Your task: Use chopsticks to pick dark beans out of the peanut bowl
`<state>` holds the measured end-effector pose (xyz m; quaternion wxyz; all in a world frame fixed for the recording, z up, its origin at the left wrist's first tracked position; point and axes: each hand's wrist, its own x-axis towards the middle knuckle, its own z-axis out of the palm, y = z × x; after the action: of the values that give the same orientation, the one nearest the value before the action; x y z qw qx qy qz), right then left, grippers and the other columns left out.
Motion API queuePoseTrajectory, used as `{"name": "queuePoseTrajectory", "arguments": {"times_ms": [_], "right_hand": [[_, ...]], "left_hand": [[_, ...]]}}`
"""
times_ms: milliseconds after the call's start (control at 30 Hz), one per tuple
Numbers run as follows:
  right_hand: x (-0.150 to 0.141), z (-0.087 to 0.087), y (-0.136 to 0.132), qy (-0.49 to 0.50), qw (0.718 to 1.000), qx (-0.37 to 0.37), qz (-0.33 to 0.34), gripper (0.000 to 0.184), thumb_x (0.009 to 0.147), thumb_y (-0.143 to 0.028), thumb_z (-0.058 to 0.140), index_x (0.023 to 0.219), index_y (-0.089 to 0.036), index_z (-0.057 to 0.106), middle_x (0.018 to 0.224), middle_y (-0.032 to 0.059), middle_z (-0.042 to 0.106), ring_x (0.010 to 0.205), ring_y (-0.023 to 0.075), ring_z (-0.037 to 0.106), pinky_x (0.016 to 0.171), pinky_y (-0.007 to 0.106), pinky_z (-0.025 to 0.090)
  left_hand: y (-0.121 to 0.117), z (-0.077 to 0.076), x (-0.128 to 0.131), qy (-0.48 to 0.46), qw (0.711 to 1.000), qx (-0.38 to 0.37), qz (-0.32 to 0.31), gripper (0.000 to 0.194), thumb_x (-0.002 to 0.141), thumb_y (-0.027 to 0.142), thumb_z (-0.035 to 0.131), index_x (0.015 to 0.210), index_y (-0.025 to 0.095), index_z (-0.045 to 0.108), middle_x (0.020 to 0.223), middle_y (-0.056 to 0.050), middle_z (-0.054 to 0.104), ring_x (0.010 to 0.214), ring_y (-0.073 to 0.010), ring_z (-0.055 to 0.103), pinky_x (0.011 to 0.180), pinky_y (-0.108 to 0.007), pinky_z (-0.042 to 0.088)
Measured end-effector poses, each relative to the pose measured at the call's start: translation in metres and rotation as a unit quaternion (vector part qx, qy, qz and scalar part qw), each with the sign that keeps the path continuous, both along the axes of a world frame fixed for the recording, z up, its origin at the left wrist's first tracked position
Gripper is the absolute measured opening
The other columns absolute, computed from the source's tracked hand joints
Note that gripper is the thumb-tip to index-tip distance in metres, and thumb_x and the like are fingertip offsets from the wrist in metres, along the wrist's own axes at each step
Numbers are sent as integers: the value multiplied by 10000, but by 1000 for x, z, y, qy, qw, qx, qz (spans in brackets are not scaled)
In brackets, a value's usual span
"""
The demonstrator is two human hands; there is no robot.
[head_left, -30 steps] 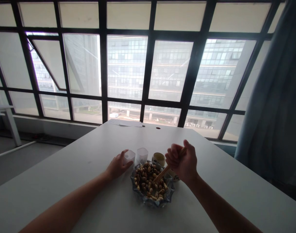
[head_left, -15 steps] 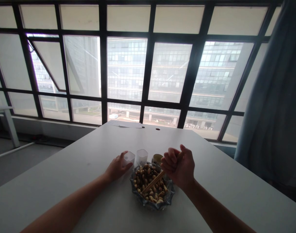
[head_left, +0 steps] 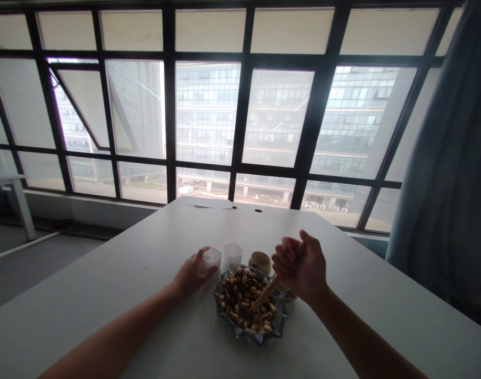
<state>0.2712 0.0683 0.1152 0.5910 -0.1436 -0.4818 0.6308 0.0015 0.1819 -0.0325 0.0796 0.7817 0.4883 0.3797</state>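
Observation:
My right hand [head_left: 299, 268] is closed in a fist around wooden chopsticks [head_left: 266, 293], which slant down to the left. Their tips are among the peanuts [head_left: 234, 302] in a scalloped glass bowl [head_left: 282, 329]; some darker pieces lie mixed in. Thumb and fingers of my left hand [head_left: 193, 272] curve around the left side of a small translucent plastic cup [head_left: 212, 258], which stands upright behind the bowl. Beside it is a second translucent cup [head_left: 233, 255]. To the right stands a patterned, yellowish cup [head_left: 260, 260]. Another patterned cup [head_left: 290, 292] is partly hidden by the bowl and my right hand.
Everything stands on a long white table [head_left: 153, 326]. Papers [head_left: 204, 202] lie at its far end, close to two dark round holes. Large windows rise behind it, a blue curtain [head_left: 441, 184] hangs at the right, and another white table [head_left: 11, 181] is at the left.
My right hand has shifted right, and the chopstick tips have gone from the bowl's left front toward its middle. More of both patterned cups shows. My left hand stays at the translucent cup.

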Motion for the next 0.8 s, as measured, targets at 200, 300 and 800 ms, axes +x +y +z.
{"name": "queuePoseTrajectory", "arguments": {"times_ms": [200,300,800], "right_hand": [[-4,0,-3,14,999,21,-22,507,783,-545,639,464,-177,502,415,-68,244,373,67,181,352,184,204],[-7,-2,-3,19,999,16,-20,509,775,-552,653,464,-177,507,417,-68,252,369,65,180,350,184,196],[0,2,1,-10,999,-19,-34,541,776,-599,672,484,-177,500,405,-84,247,354,53,160,318,166,188]], "left_hand": [[-4,6,0,14,1000,-20,0,645,858,552,549,1382,196,426,1260,-151,639,1086,-303,629,966,-465,476],[-6,8,1,15,1000,-26,-1,647,858,544,551,1384,188,426,1246,-153,644,1068,-304,630,954,-465,480],[-3,5,0,1,1000,-24,-3,626,845,531,576,1368,211,449,1222,-143,661,1107,-297,624,971,-430,469]]}}
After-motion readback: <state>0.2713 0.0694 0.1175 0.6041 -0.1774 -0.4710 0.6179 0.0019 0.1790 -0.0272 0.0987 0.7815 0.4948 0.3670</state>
